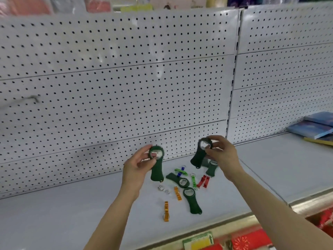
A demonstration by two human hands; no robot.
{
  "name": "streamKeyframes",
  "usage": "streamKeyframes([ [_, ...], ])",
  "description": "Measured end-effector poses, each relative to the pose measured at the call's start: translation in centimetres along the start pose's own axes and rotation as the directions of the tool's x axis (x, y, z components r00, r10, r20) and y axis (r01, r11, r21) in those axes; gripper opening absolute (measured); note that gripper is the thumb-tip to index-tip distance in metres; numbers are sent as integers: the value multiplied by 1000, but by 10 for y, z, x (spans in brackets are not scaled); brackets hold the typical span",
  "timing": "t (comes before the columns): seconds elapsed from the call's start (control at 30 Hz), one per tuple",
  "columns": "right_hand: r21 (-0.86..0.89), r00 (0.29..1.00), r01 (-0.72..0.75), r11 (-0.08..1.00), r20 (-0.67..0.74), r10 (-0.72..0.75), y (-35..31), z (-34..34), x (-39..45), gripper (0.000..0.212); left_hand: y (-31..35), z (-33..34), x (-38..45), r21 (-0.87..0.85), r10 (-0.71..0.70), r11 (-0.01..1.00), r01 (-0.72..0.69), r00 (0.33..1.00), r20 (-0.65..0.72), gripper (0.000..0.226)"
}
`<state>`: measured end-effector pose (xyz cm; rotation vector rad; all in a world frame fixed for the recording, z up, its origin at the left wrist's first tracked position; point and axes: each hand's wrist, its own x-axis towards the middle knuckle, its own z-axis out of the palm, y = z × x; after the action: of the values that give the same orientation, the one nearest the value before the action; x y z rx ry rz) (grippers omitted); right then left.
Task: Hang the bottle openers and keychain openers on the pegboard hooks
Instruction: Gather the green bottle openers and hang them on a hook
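Now each hand pinches one green bottle opener by its round head: left hand (137, 165) holds the left opener (157, 164), right hand (222, 156) the right opener (200, 154). More green openers (191, 199) and small keychain openers (177, 193) (orange, red, green, blue) lie on the shelf (72, 213) below, before the pegboard (117, 78); a blue book stack (313, 129) lies far right.

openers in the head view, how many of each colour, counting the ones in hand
dark green bottle openers: 5, one in the left hand, one in the right hand, three on the shelf
orange keychain openers: 2
green keychain openers: 2
red keychain openers: 2
blue keychain opener: 1
total: 12
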<state>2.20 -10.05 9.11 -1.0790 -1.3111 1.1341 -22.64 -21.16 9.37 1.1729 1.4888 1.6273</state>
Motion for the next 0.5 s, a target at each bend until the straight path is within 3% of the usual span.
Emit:
streamKeyframes([
  [0.13, 72, 998, 42, 997, 37, -45, -32, 45, -45, 40, 24, -29, -16, -74, 53, 996, -56, 998, -46, 46],
  [0.5, 221, 970, 122, 968, 182, -164, -93, 133, -169, 33, 72, -118, -100, -80, 158, 982, -172, 974, -160, 41],
])
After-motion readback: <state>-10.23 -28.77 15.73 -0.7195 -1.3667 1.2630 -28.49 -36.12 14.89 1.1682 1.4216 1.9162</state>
